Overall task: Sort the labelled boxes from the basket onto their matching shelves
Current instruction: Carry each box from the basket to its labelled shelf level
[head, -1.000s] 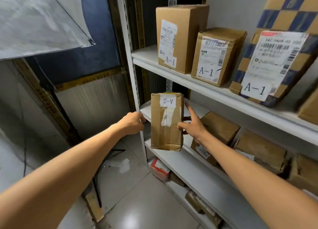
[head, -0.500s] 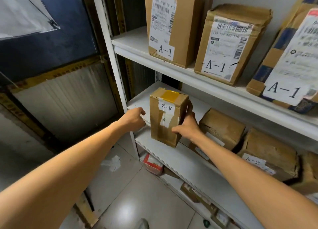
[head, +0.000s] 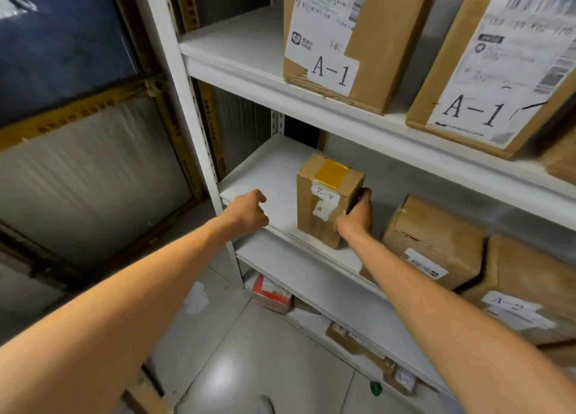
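A small brown box [head: 324, 201] with an upside-down A-2 label and yellow tape on top stands upright on the middle white shelf [head: 271, 177]. My right hand [head: 357, 216] grips its right side, fingers wrapped behind it. My left hand [head: 249, 209] hovers loosely curled at the shelf's front left edge, holding nothing, a short gap left of the box. More A-2 boxes [head: 433, 236] lie to the right on the same shelf. The basket is out of view.
Two A-1 boxes [head: 339, 39] stand on the upper shelf [head: 249, 58]. The white upright post [head: 184, 96] is just left of my left hand. Lower shelves hold a red-and-white box [head: 271, 292] and small parcels. Tiled floor lies below.
The A-2 box has gone from held in front of the shelves onto the middle shelf and further in. My view has moved closer. My left hand stays off the box.
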The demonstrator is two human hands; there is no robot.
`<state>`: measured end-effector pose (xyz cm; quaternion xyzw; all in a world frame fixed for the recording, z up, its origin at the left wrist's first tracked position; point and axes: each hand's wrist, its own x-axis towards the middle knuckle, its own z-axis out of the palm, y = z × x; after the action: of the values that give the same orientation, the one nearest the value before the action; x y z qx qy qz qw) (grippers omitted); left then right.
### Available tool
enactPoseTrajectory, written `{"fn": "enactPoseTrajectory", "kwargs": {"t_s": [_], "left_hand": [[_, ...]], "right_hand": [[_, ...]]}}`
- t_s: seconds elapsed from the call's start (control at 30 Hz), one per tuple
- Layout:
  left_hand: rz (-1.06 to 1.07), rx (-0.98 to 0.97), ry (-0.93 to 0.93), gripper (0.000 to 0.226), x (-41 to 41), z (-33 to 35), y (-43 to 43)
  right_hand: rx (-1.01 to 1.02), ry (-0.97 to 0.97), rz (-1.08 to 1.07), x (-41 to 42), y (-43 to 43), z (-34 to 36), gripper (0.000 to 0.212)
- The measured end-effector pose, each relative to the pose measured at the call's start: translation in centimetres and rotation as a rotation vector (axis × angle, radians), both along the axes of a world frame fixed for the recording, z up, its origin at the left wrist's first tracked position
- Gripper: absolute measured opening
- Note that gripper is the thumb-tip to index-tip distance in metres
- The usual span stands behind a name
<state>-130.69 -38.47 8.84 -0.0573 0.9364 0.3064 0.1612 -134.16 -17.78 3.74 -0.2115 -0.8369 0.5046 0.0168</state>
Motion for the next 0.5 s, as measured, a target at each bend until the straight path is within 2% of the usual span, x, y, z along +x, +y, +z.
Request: {"fn": "enactPoseTrajectory", "kwargs": {"t_s": [0.07,0.17,0.23,0.3,0.37,0.5], "left_hand": [[-0.02,-0.006,-0.014,0.052,-0.2,-0.6,-0.4],[-0.067,-0.039,-0.021,0.052,-0.6,-0.9,-1.1],[-0.104,-0.089,0.002,0.051,-1.1,-0.5,-1.6],[-0.13,-0.129,0.031,0.05,-1.7,0.3,-1.9],[-0.145,-0.143,0.05,0.05,-2.0,1.2,-1.8],[-0.178,-0.154,0.091,0.051,-1.9,2.2,-1.2]], "right_hand": [[-0.015,-0.023,-0.055,0.2,-0.2,-0.7,0.061],[-0.077,-0.016,-0.049,0.3,-0.4,-0.5,0.111],[-0.051,0.089,-0.024,0.2,-0.3,0.9,0.127],[0.158,0.182,0.062,0.2,0.2,2.9,0.126],[0.41,0.227,0.224,-0.1,0.7,4.9,0.115],[0.731,0.117,0.399,-1.3,0.7,6.5,0.087]]}}
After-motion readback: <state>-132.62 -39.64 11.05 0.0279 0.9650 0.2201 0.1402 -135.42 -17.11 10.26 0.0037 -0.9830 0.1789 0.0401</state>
